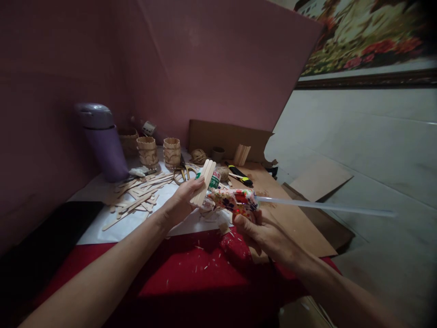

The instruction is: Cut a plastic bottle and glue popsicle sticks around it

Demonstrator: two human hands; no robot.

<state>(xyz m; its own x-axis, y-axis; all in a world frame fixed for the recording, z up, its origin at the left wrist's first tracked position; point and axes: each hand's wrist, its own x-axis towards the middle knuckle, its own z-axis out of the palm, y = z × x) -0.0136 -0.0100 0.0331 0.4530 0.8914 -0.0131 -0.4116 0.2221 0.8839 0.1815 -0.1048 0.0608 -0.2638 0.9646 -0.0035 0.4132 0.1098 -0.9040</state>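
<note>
My left hand (184,199) is closed around a plastic container with a green, white and red label (215,180). Several flat wooden craft sticks (205,181) stand side by side along its near side, under my thumb. In my right hand (257,230) is a flower-patterned hot glue gun (235,199), gripped by its handle. A long translucent glue stick (321,206) juts out of its back end to the right. The gun's nozzle points left, close to the container and the sticks; whether it touches them I cannot tell.
Loose craft sticks (136,196) lie on white paper (102,232). Behind are scissors (185,174), stick-covered cups (171,152), twine (198,156), a utility knife (240,175) and an upright stick bundle (242,155). A purple bottle (106,150) stands left; cardboard (290,218) lies right.
</note>
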